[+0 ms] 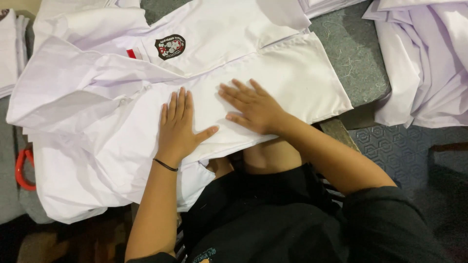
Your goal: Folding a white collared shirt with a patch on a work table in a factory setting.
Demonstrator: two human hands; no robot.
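Much was hidden or cut off. The white shirt covered most of the grey worktop; its lower left part hung over the near edge, and the person's black-clad lap hid the hem below the hands. A dark embroidered badge sat on the chest, its lettering too small to read, with a small red tab just beside it.

Left hand lay flat on the shirt near the near edge, fingers together and extended, thumb spread, gripping nothing; a thin black band circled the wrist. Right hand lay flat just beside it, fingers fanned out toward the left, palm down, also gripping nothing. The two hands were close but apart.

At the right edge a heap of white garments ran out of frame. More folded white cloth was cut off at the far edge. At the left edge a red handle showed only in part, the rest hidden under the shirt.
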